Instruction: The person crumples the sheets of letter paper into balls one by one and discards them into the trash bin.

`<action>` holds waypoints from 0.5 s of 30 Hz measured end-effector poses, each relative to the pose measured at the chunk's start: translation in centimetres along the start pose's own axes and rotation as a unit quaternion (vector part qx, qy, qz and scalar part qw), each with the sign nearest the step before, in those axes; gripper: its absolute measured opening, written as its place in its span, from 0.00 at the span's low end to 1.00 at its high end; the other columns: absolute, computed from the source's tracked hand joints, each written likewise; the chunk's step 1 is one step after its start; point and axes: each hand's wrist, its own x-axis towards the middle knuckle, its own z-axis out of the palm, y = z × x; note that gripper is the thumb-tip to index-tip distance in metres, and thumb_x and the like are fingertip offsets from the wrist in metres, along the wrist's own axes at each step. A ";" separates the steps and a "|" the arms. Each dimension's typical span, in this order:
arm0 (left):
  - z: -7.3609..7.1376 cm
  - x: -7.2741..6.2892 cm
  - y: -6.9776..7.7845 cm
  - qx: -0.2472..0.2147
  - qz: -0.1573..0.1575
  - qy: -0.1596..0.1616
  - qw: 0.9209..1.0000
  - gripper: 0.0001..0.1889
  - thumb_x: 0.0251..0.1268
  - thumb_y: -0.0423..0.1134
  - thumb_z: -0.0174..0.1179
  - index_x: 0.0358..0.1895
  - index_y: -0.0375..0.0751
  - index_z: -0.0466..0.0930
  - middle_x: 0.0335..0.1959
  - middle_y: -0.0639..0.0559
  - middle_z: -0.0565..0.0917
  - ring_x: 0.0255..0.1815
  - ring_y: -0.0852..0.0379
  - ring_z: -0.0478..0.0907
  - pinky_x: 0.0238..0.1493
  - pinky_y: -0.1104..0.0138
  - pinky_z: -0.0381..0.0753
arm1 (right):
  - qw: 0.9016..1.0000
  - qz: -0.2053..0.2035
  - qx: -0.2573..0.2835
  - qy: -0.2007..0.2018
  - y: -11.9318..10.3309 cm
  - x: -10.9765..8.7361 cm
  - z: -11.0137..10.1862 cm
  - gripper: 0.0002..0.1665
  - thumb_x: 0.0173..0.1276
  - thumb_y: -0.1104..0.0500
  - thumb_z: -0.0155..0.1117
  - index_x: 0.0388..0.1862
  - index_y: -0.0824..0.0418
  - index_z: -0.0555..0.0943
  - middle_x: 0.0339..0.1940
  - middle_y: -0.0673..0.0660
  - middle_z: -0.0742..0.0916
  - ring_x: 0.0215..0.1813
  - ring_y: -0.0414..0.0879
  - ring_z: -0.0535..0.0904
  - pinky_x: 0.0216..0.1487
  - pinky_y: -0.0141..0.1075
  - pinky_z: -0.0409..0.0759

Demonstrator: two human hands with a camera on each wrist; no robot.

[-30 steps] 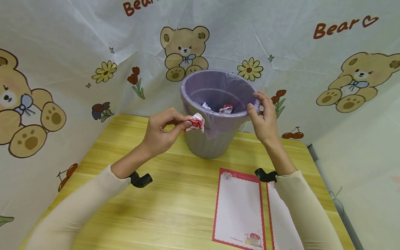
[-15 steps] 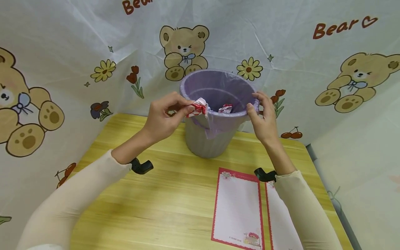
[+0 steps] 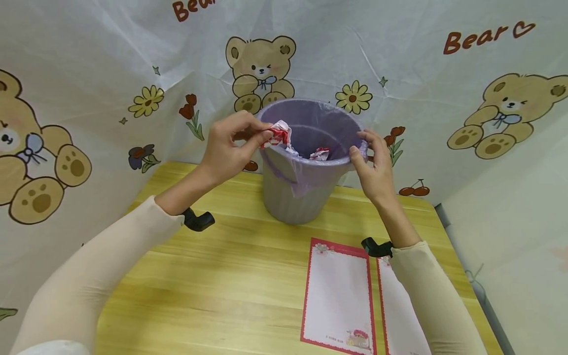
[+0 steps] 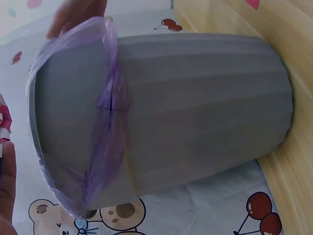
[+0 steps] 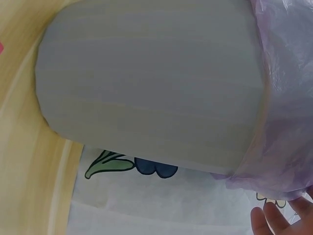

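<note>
A grey trash can (image 3: 290, 197) stands on the table, lined with a thin purple plastic bag (image 3: 306, 180) folded over its rim. Between thumb and fingers, my left hand (image 3: 230, 143) pinches a crumpled red-and-white paper (image 3: 280, 133) at the can's left rim. That paper (image 4: 4, 117) shows at the left edge of the left wrist view. My right hand (image 3: 374, 162) grips the can's right rim, thumb outside and fingers over the edge. Inside the can lies crumpled paper (image 3: 320, 154). In the right wrist view, fingertips of the right hand (image 5: 283, 220) show below the bag.
Two red-bordered sheets of paper (image 3: 339, 296) lie at the front right of the wooden table (image 3: 213, 281); my right forearm partly covers one. A white cloth with printed bears (image 3: 262, 69) hangs close behind the can and along the sides.
My left hand has risen with the crumpled paper, from in front of the can up to its left rim. The right hand stays on the rim and the can has not moved.
</note>
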 end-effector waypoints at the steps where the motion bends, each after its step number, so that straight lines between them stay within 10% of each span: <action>1: 0.0 0.1 -0.1 0.003 -0.003 -0.001 1.000 0.04 0.68 0.26 0.72 0.42 0.31 0.90 0.37 0.40 0.90 0.34 0.66 0.84 0.39 0.74 0.88 | 1.000 0.000 -0.001 0.000 0.0 0.0 0.0 0.33 0.79 0.45 0.59 0.75 0.61 0.75 0.84 0.53 0.72 0.75 0.49 0.71 0.65 0.29 0.71; 15: 0.4 2.3 -0.9 0.016 -0.029 -0.022 0.999 0.03 0.69 0.29 0.72 0.42 0.36 0.91 0.38 0.45 0.91 0.35 0.64 0.86 0.41 0.74 0.88 | 1.000 0.007 0.011 -0.004 0.0 0.0 0.1 0.33 0.79 0.47 0.59 0.77 0.59 0.74 0.86 0.53 0.69 0.76 0.55 0.71 0.64 0.29 0.71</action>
